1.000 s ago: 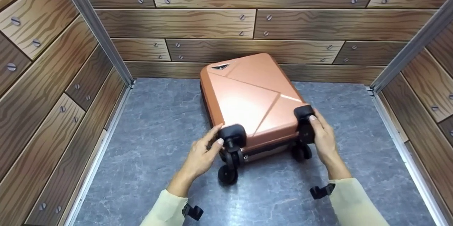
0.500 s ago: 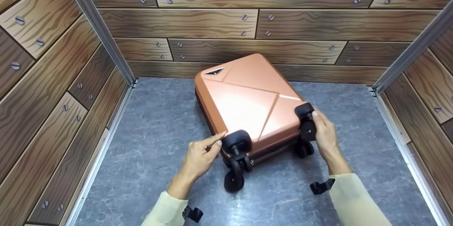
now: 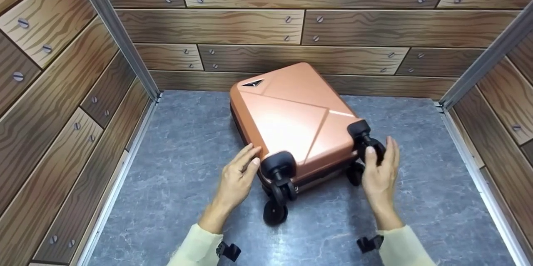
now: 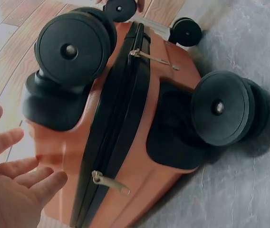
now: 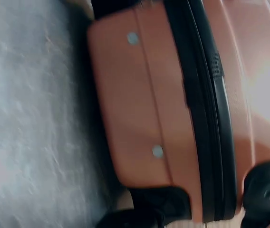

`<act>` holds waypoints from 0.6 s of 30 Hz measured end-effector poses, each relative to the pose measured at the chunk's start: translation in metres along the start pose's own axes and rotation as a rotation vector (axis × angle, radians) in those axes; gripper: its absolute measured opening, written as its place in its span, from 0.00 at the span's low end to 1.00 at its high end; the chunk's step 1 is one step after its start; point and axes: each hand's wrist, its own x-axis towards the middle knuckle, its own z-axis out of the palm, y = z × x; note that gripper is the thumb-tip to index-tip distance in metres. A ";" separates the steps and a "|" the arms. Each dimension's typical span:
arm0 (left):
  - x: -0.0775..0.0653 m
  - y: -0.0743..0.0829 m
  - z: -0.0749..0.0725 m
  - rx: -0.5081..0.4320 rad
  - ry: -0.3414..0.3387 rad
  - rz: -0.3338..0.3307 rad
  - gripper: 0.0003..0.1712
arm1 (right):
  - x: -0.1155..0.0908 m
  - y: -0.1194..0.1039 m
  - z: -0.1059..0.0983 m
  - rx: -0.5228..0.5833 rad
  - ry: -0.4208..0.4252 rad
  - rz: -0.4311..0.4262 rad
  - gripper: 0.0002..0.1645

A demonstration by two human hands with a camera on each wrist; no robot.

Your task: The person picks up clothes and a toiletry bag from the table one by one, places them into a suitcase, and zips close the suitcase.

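An orange hard-shell suitcase (image 3: 300, 108) lies flat, its black caster wheels facing me. My left hand (image 3: 235, 178) is beside its near left corner, fingers extended, fingertips at the shell's side behind the upper left caster (image 3: 279, 166). In the left wrist view, my left hand's fingers (image 4: 18, 173) are spread around nothing. The right hand (image 3: 381, 178) has the upper right caster wheel (image 3: 378, 149) between thumb and fingers. Only a sliver of that hand shows in the right wrist view, where the suitcase's end (image 5: 130, 104) fills the middle. Two zipper pulls (image 4: 111, 183) hang along the black seam.
A grey marbled floor (image 3: 187, 133) lies under the suitcase. Wood-patterned panels (image 3: 250, 26) wall in the back and both sides, with metal posts (image 3: 112, 24) at the corners. The suitcase's far end is close to the back wall.
The suitcase has shifted slightly left and turned, then stayed put. The left fingers have spread from a pinch near the corner. The right hand has moved nearer me, and its caster wheel has swivelled outward.
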 end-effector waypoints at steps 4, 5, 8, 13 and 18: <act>-0.003 0.005 0.004 0.019 -0.009 0.030 0.20 | -0.010 0.003 0.005 -0.012 0.024 -0.107 0.39; -0.003 0.005 0.004 0.021 -0.010 0.039 0.19 | -0.010 0.004 0.006 -0.019 0.027 -0.126 0.38; -0.002 0.006 0.006 0.001 -0.014 0.058 0.18 | -0.008 0.009 0.008 -0.037 0.040 -0.167 0.36; 0.000 0.003 0.008 -0.089 -0.026 0.064 0.16 | 0.001 0.014 0.007 -0.051 0.025 -0.192 0.35; -0.004 0.002 0.014 -0.139 -0.058 0.098 0.14 | 0.017 0.014 0.003 -0.062 -0.008 -0.185 0.34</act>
